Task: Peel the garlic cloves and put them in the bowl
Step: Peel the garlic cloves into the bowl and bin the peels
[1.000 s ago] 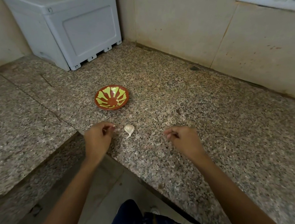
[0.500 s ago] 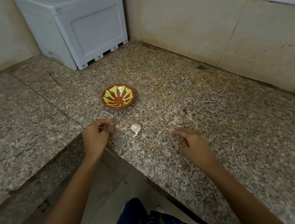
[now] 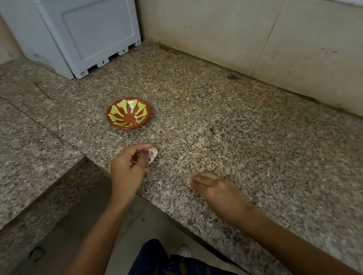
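A: Where was the garlic?

B: A small, pale, papery-skinned garlic clove [image 3: 153, 153] lay on the speckled pink-grey granite surface [image 3: 242, 129], near its front edge, at about seven o'clock from the middle of the view.

A: And the left hand?

B: The left hand [image 3: 130, 166] sat right against the clove, at its eight o'clock. Its fingers were curled, with thumb and fingertip pinched together at the clove's left side. I could not tell whether they actually had hold of the clove or only of a bit of skin.

A: The right hand?

B: The right hand [image 3: 213, 187] was at four o'clock from the clove, apart from it, low over the surface. It was blurred; the fingers pointed left, fairly straight and close together, and I saw nothing in them.

A: The bowl?

B: A shallow round bowl, red-brown with yellow-green petal stripes [image 3: 128, 115], stood on the surface at eleven o'clock from the clove, well apart from both hands. I could make out no cloves inside it.

A: Anything else?

B: A light grey plastic box with a panelled side [image 3: 72, 24] stood in the far corner at ten o'clock, against the beige tiled wall [image 3: 228, 28].
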